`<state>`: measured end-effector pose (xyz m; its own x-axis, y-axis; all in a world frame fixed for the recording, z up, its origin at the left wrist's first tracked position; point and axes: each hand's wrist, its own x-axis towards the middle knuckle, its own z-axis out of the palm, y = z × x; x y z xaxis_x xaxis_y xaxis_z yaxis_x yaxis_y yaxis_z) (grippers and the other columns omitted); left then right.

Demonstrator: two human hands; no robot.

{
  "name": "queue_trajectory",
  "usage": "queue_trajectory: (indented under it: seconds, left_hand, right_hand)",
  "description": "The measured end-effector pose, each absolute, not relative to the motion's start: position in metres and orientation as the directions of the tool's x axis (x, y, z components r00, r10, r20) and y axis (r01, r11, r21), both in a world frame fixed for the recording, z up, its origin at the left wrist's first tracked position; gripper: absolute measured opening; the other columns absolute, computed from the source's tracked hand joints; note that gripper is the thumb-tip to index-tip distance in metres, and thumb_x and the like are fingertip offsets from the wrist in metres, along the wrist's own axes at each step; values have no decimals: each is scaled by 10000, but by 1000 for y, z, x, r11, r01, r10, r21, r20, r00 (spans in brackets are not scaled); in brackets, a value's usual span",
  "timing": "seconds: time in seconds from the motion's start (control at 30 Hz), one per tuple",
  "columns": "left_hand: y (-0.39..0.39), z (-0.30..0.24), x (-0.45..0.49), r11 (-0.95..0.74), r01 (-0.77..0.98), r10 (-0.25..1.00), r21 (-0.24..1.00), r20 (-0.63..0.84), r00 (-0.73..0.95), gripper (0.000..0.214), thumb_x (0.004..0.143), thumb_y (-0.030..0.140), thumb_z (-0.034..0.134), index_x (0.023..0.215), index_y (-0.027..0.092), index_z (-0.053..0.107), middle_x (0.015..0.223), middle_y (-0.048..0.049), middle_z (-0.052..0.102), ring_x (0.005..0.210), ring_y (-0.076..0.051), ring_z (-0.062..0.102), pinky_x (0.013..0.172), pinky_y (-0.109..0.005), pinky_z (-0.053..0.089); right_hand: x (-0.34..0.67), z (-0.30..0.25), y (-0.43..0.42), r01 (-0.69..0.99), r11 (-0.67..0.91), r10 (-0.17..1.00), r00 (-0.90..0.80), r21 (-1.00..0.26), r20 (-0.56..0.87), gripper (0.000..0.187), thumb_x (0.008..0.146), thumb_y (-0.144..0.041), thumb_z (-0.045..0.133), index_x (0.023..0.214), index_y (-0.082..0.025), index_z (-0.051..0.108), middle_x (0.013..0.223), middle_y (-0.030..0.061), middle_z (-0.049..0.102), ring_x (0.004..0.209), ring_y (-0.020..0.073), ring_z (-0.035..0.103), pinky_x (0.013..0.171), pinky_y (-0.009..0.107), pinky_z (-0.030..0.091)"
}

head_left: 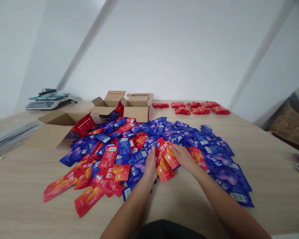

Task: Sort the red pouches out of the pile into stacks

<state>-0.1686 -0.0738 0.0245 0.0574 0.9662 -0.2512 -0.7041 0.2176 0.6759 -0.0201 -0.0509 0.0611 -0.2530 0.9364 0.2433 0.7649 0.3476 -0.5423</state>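
Note:
Between my hands, close to the near edge of a big heap, are two red packets with orange fruit printed on them. My left hand [151, 165] is closed on the left red packet [163, 170]. The other red packet [168, 154], higher and to the right, is pinched by my right hand [180, 154]; the two packets overlap. Around them spreads the mixed heap of blue packets [220, 159] and red packets [108, 156]. A single red packet [198, 157] lies just right of my right wrist, partly covered by blue ones.
Open cardboard boxes [137, 113] stand behind the heap, another box [56, 127] to its left. Bundled red packets [180, 110] lie in rows at the table's [264, 166] far side. A scale [43, 104] with items on top is far left. A brown patterned object [291, 122] is at right.

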Motion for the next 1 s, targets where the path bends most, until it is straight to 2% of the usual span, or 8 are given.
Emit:
queue_trajectory:
  seconds: [0.2, 0.33, 0.5, 0.63, 0.7, 0.77, 0.9, 1.0]
  left_hand:
    - [-77, 21, -164, 130, -635, 978, 762, -204, -45, 405, 547, 271, 827, 887, 142, 649, 765, -46, 716, 660, -162, 664, 693, -271, 504]
    - [-78, 20, -164, 134, -627, 974, 767, -220, -61, 328, 613, 348, 777, 830, 126, 672, 727, -54, 713, 617, -152, 653, 683, -275, 502]
    - [-77, 25, -170, 214, -619, 962, 756, -272, 0, 302, 670, 396, 738, 794, 129, 672, 730, -71, 718, 638, -177, 672, 702, -304, 524]
    - [-73, 28, -173, 283, -647, 947, 708, -315, 70, 271, 732, 378, 688, 853, 136, 666, 799, -93, 727, 767, -217, 693, 760, -350, 542]
    - [-72, 27, -171, 305, -660, 944, 686, -309, 116, 266, 760, 382, 659, 877, 142, 660, 850, -99, 728, 821, -225, 692, 783, -364, 544]
    - [-72, 26, -169, 330, -665, 939, 670, -303, 161, 279, 775, 398, 640, 890, 144, 657, 889, -105, 726, 845, -228, 690, 795, -368, 544]
    - [-75, 24, -167, 364, -646, 928, 670, -316, 195, 298, 786, 407, 625, 918, 141, 658, 872, -106, 726, 774, -211, 693, 755, -343, 550]
    - [-76, 25, -166, 376, -622, 924, 687, -330, 193, 308, 798, 408, 608, 931, 135, 656, 808, -100, 725, 682, -194, 687, 695, -325, 552]
  right_hand:
    - [-39, 32, -85, 756, 296, 951, -290, -584, 106, 418, 960, -372, 232, 906, -191, 605, 872, 71, 703, 797, 185, 651, 673, 265, 422]
    - [-46, 38, -101, 842, 274, 959, -272, -465, 73, 426, 967, -362, 204, 1015, -193, 592, 915, 98, 716, 802, 204, 672, 653, 271, 415]
    - [-21, 55, -116, 888, 281, 958, -240, -364, 156, 462, 965, -378, 170, 964, -192, 594, 824, 102, 709, 730, 223, 665, 644, 300, 432]
    - [31, 45, -121, 945, 212, 936, -123, -248, 330, 361, 890, -387, 409, 1109, -139, 553, 1120, 171, 632, 1071, 295, 566, 867, 386, 430]
    - [52, 28, -122, 985, 103, 949, -56, -136, 309, 515, 819, -360, 518, 1249, -80, 471, 1295, 234, 513, 1204, 364, 457, 920, 460, 402]
    - [65, 13, -122, 997, 41, 967, -25, -60, 252, 532, 831, -260, 477, 1306, -29, 412, 1341, 269, 462, 1248, 370, 418, 932, 470, 397]
    - [78, 13, -117, 999, 15, 985, -6, -48, 171, 447, 844, -63, 299, 1257, -19, 466, 1135, 261, 622, 1051, 293, 605, 831, 383, 455]
    - [92, 44, -109, 992, -90, 973, 107, -93, 204, 348, 887, -148, 299, 1099, -70, 564, 845, 211, 691, 750, 287, 675, 651, 366, 467]
